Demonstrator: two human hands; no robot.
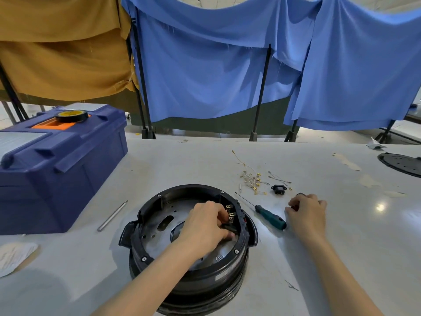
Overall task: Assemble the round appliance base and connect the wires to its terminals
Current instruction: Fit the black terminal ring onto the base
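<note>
The round black appliance base (145, 210) lies open side up at the table's near middle, its metal plate showing inside. My left hand (205, 224) reaches into the base and pinches a small black part beside the brass terminals (230, 215) on the right inner wall. My right hand (306, 213) rests on the table right of the base, fingers curled; a small dark thing shows at its knuckles, and whether it holds that I cannot tell. Loose wires with brass lugs (251, 179) lie in a pile behind. A black socket part (278, 189) sits next to them.
A green-handled screwdriver (270, 216) lies between the base and my right hand. A metal rod (112, 215) lies left of the base. A blue toolbox (57, 165) with a tape roll (71, 115) fills the left. A black disc (402, 164) sits far right.
</note>
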